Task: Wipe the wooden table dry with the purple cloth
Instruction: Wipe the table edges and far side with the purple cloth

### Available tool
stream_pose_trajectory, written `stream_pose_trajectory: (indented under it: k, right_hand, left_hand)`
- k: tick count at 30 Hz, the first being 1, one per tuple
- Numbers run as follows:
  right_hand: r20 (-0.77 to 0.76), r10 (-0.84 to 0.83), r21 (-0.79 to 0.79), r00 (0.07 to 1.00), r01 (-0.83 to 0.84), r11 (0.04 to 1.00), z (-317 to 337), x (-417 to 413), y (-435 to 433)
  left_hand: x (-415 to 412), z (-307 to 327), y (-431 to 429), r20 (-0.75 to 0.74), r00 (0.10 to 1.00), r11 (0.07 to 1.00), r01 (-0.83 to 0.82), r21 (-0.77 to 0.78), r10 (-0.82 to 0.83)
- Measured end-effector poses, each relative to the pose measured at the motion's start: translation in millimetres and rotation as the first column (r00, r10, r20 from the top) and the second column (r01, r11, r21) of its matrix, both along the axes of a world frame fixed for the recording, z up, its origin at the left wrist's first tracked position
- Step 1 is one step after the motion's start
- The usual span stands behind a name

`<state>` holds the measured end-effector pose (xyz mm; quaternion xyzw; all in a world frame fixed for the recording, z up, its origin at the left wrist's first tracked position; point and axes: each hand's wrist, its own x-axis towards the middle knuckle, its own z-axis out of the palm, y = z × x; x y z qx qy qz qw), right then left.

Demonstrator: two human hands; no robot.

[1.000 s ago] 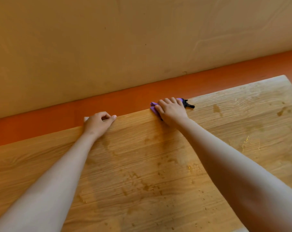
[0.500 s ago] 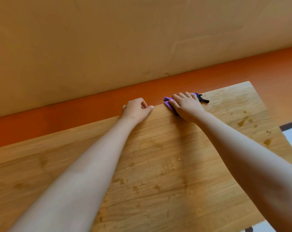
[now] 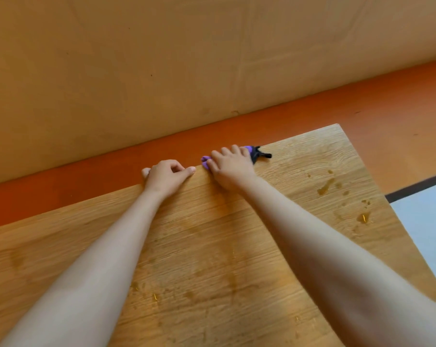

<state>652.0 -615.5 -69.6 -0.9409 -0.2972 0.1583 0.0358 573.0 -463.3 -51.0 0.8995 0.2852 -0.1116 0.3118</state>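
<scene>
The wooden table [image 3: 237, 246] fills the lower view, with wet spots and smears across it. At its far edge my right hand [image 3: 230, 164] presses down on the purple cloth [image 3: 205, 160]. The cloth is mostly hidden under my hand; purple folds show beside the thumb and little finger, and a black part [image 3: 259, 155] sticks out to the right. Close to the left of it, my left hand [image 3: 165, 176] grips the table's far edge, fingers curled over it and thumb on top.
Droplets and a puddle [image 3: 325, 186] lie near the table's right edge, with another wet patch [image 3: 363, 217] below. An orange floor strip [image 3: 86, 176] and a tan wall [image 3: 187, 58] run behind the table. A pale surface [image 3: 427, 221] lies to the right.
My right hand slid the cloth right along the far edge, toward the corner. My left hand followed along the edge and now sits close beside it.
</scene>
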Motion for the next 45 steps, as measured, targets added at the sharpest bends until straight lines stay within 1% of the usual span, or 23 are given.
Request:
stream_pose_trajectory:
  k: [3, 7, 12, 16, 18, 22, 25, 28, 31, 33, 36, 40, 43, 45]
  right_hand:
    - [0.003, 0.048, 0.058, 0.999, -0.048, 0.997, -3.5, -3.6, 7.2]
    - [0.0, 0.076, 0.08, 0.997, -0.076, 0.994, -5.4, 17.8, -23.6]
    - [0.033, -0.02, 0.037, 0.999, 0.019, 0.999, -2.0, 68.3, -95.4]
    - [-0.003, -0.163, 0.013, 0.987, 0.163, 0.987, 4.4, 111.5, -156.8]
    - [-0.002, -0.221, 0.0, 0.975, 0.221, 0.975, 6.0, 122.9, -172.8]
    - [0.062, -0.251, -0.03, 0.966, 0.253, 0.967, 3.0, 116.5, -157.3]
    - [0.048, -0.164, -0.028, 0.985, 0.165, 0.986, 0.0, 98.2, -125.0]
    - [0.081, -0.096, -0.001, 0.992, 0.096, 0.995, -5.0, 84.1, -107.5]
    - [0.109, -0.045, 0.008, 0.993, 0.044, 0.999, -8.0, 87.5, -117.1]
    - [0.114, -0.033, 0.003, 0.993, 0.033, 0.999, -7.5, 97.8, -132.0]
    - [0.114, -0.088, -0.014, 0.99, 0.09, 0.996, -3.1, 115.4, -158.5]
    - [0.099, -0.175, -0.028, 0.979, 0.179, 0.983, 3.5, 135.6, -194.1]
    - [0.106, -0.234, -0.055, 0.967, 0.24, 0.969, 2.6, 145.4, -205.7]
    - [0.089, -0.263, -0.056, 0.961, 0.269, 0.962, 1.4, 148.8, -206.0]
  left_hand:
    - [0.5, 2.6, -3.9, -0.009, 1.0, 1.0, -0.02, -0.016, 0.02]
    - [-0.2, 3.3, -4.1, -0.035, 0.999, 0.999, -0.027, -0.043, 0.025]
    - [-1.2, -2.1, 0.4, -0.056, 0.998, 0.997, -0.032, -0.072, 0.029]
    - [-0.9, -5.0, -0.2, -0.041, 0.999, 0.998, -0.022, -0.06, 0.019]
    - [-0.6, -5.9, -0.9, -0.046, 0.999, 0.998, -0.028, -0.064, 0.025]
    - [-1.1, -6.1, -0.9, -0.057, 0.997, 0.994, -0.053, -0.094, 0.048]
    - [-0.8, -4.5, -1.0, -0.059, 0.997, 0.994, -0.054, -0.096, 0.049]
    - [-0.3, -4.3, -0.9, -0.067, 0.997, 0.994, -0.057, -0.098, 0.05]
    - [-2.9, -7.5, 0.1, -0.068, 0.997, 0.996, -0.042, -0.082, 0.036]
    - [-3.9, -9.2, -0.1, -0.069, 0.997, 0.999, -0.021, -0.045, 0.017]
    - [-3.2, -9.5, -0.4, -0.052, 0.997, 0.999, 0.051, 0.014, -0.051]
    - [-2.3, -9.2, -1.0, -0.035, 0.997, 0.998, 0.065, 0.01, -0.065]
    - [1.7, -7.2, 0.0, -0.078, 0.994, 0.997, 0.078, -0.001, -0.078]
    - [8.5, -3.4, 3.5, -0.141, 0.985, 0.994, 0.096, -0.057, -0.104]
